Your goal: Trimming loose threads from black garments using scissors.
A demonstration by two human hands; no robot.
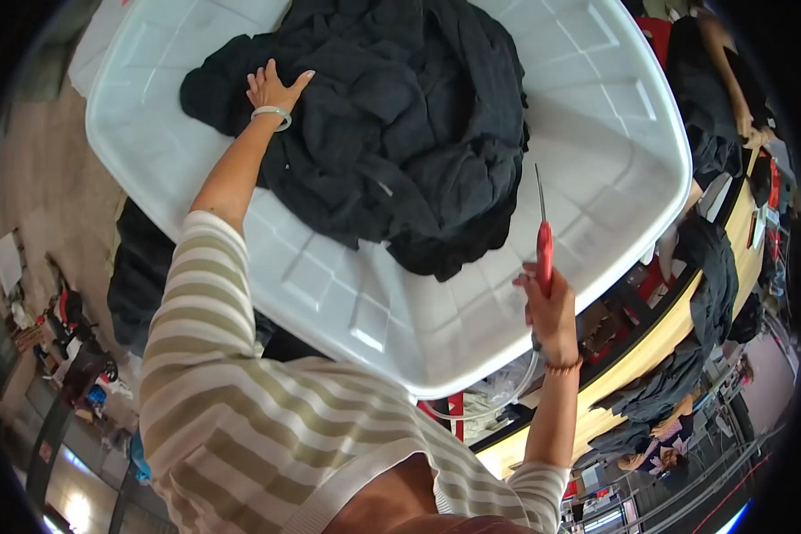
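Note:
A heap of black cloth (400, 98) lies crumpled in a big white plastic tub (605, 191). My left hand (279, 92) rests on the left part of the cloth, fingers spread, a pale bangle on its wrist. Over the tub's near right rim, my right hand (554, 313) is closed around the red handle of a slim tool (545, 238). Its thin, pointed metal end points away from me, beside the cloth without touching it. Whether the tool is an awl or small closed scissors cannot be made out.
To the right runs a long wooden-edged table (632, 383) with more dark cloth (712, 267) draped over it. Another person's arm (730, 80) reaches in at the far right. Dark cloth (141, 276) hangs beside the tub's left side. Assorted items (76, 329) stand on the floor at left.

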